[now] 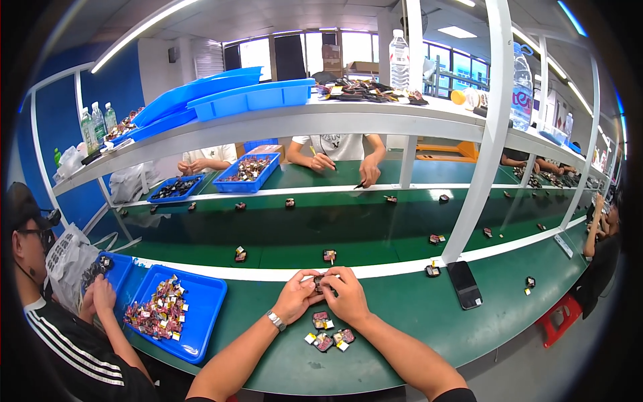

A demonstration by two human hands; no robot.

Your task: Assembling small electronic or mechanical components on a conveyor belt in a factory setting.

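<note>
We find both hands at the middle of the near table (375,365), just short of the white rail (234,273). Left hand (297,297): fingers curled nearly closed, holding a small dark part (317,284) at the fingertips. Right hand (347,298): fingers bent inward and reaching over the same part from the other side; we cannot tell whether they pinch it or only press on it, since they cover most of it. The part is held up above the table, between the hands. On the left wrist we note a watch (276,320) with a metal band. Between the forearms lie three loose parts (323,321), close together, with yellow and white tags. Left of the left forearm sits a blue tray (209,301), a heap of tagged pieces (161,309) inside. To the right we record a dark phone (465,285) lying flat near the foot of a white post (472,194); a single unit (433,270) rests just left of it. Beyond the rail, spaced units lie along the green belt (201,234). At far left, a co-worker (60,328) in a dark striped top has hands at a second blue tray (124,268).
</note>
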